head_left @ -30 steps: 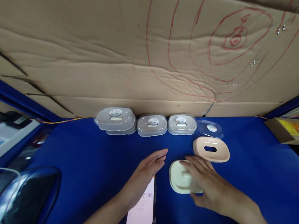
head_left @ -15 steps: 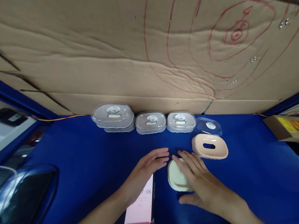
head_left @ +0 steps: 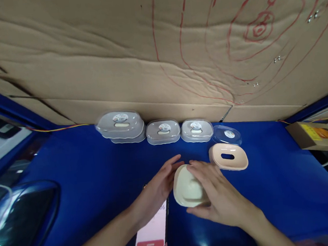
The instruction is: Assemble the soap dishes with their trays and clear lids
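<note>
My right hand (head_left: 217, 193) is closed round a cream plastic container (head_left: 185, 190) with rounded corners, its fingers along the far side and its thumb at the near edge. Part of the container is hidden under the palm. At the container's left side is my left hand (head_left: 161, 185), fingers stretched out and open; whether it touches the wall I cannot tell. Just beyond my right hand sits a pink oval container (head_left: 240, 160) with a slot in its base. Behind that lies a clear plastic lid (head_left: 226, 134) with a round label.
Lidded clear boxes (head_left: 163, 132) line the back of the blue table (head_left: 95, 195), stacked at the left end. A phone (head_left: 153, 232) lies under my left forearm. A cardboard wall (head_left: 88, 57) rises behind. A brown box (head_left: 312, 133) stands right; a black cable-edged item (head_left: 25, 217) is left.
My right hand has closed on the cream container and shifted it left, tilting it up somewhat. My left hand is now close against its side. The camera view has moved slightly.
</note>
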Demonstrator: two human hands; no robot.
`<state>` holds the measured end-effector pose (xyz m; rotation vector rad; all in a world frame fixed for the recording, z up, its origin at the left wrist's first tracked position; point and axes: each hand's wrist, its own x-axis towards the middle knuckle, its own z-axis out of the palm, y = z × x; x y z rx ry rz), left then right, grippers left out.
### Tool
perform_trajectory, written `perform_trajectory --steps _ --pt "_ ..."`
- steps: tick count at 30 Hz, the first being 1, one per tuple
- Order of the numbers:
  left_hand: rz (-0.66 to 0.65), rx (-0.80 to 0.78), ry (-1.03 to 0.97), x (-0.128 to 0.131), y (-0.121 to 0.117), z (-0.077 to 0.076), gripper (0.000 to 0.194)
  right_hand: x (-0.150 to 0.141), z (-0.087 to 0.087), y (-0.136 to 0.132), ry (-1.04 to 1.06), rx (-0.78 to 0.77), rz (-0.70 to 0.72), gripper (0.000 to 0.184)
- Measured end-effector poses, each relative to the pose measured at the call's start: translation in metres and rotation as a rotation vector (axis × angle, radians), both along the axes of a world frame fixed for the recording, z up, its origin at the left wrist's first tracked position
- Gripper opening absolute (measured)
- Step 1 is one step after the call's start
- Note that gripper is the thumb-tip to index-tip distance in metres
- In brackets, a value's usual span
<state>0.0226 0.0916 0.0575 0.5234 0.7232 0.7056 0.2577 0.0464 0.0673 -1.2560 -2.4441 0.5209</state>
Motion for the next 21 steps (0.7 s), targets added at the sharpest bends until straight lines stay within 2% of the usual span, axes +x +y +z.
perform_trajectory --steps 3,6,9,12,14,16,17,19,21 --pt "-0.076 -0.249 -0.188 0.001 -0.004 0.002 0.073 -0.008 0.000 -0.003 0.071 0.150 0.074 0.105" --pt "-0.144 -0.418 -0.273 0.004 -0.013 -0.001 0.071 -0.020 -0.004 -0.006 0.059 0.238 0.139 0.103" --pt "-0.168 -0.474 -0.294 0.007 -0.021 -0.004 0.064 -0.028 -0.006 -0.005 0.013 0.234 0.190 0.112" --pt "-0.143 -0.450 -0.364 0.007 -0.021 -0.005 0.062 -0.014 0.004 0.001 -0.015 0.199 0.193 0.118" --pt "-0.130 -0.435 -0.393 0.004 -0.017 -0.005 0.067 0.012 0.016 0.005 -0.053 0.157 0.083 0.106" --pt "-0.133 -0.439 -0.403 0.001 -0.013 -0.004 0.072 0.048 0.022 0.010 -0.076 0.144 -0.171 0.082" --pt "-0.135 -0.444 -0.408 0.000 -0.011 -0.003 0.074 0.067 0.022 0.012 -0.090 0.148 -0.309 0.077" --pt "-0.138 -0.451 -0.430 -0.003 -0.008 -0.001 0.077 0.099 0.013 0.016 -0.176 0.103 -0.451 0.077" --pt "-0.136 -0.438 -0.461 -0.004 -0.006 0.001 0.077 0.118 -0.002 0.018 -0.254 -0.009 -0.465 0.079"
